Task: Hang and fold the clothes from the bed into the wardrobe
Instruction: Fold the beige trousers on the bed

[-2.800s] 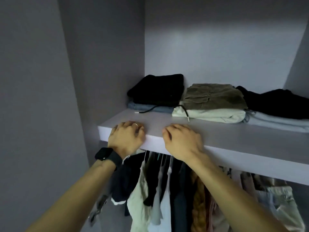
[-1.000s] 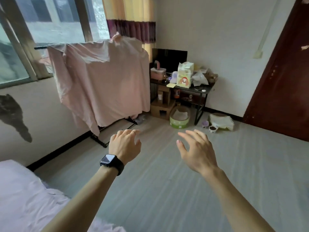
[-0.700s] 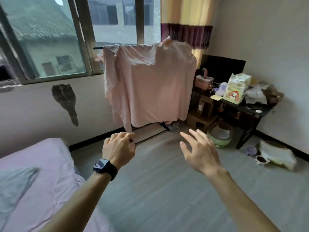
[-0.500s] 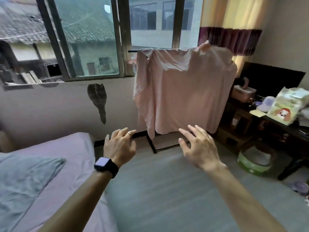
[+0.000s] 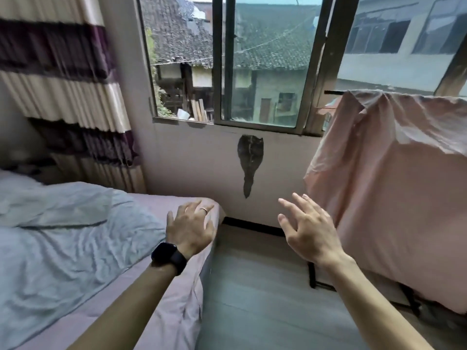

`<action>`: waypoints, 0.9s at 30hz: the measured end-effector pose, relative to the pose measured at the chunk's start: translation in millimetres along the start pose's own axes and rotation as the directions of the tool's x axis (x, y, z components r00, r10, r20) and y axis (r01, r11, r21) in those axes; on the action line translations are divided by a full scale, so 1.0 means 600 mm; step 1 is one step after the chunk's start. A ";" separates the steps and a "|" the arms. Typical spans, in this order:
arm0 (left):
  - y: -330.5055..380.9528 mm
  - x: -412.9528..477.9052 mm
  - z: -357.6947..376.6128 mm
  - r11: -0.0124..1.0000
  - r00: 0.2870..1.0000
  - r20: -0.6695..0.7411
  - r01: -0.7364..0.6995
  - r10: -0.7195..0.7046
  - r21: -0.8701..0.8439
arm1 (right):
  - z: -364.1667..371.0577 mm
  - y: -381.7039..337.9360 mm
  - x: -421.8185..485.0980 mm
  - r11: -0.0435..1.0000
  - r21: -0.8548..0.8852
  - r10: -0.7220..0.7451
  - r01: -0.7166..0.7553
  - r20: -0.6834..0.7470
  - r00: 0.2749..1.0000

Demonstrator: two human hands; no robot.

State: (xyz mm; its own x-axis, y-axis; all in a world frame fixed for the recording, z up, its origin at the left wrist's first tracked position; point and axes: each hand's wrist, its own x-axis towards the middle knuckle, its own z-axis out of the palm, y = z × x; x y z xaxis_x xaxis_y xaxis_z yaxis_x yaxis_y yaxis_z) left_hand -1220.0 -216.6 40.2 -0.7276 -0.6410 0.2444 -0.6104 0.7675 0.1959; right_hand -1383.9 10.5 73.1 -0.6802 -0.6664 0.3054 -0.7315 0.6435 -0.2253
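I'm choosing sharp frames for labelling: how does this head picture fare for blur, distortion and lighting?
Head view: the striped cream-and-purple curtain is smeared by motion blur; the dark window frame leans at its right bars from wide-angle distortion; soft daylight comes through it, with no glare; the left hand and right hand are fairly sharp.

no readable text, label, brand, number or sign shows anywhere in this view.

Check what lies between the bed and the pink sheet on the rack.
In the head view, only bare grey floor separates the bed from the pink sheet; the open right hand hangs above it.
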 end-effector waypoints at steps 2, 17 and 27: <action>-0.023 0.041 0.020 0.993 0.993 -0.023 0.115 -0.114 0.021 | 0.041 0.004 0.085 0.994 0.023 -0.105 0.104 0.047 0.993; -0.149 0.160 0.048 0.676 0.678 -0.142 0.734 -0.721 0.066 | 0.246 -0.135 0.500 0.702 0.263 -0.705 0.662 0.129 0.697; -0.350 0.316 0.072 0.513 0.513 -0.156 0.857 -0.844 0.042 | 0.424 -0.331 0.708 0.561 0.392 -0.818 0.729 0.128 0.561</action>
State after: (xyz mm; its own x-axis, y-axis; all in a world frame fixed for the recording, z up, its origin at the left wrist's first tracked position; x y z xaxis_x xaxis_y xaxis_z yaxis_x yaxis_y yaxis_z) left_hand -1243.5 -499.7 4.2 0.1906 -0.9757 0.1082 -0.9502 -0.1556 0.2702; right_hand -1539.4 -496.3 12.4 0.2113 -0.9481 0.2376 -0.9244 -0.2728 -0.2665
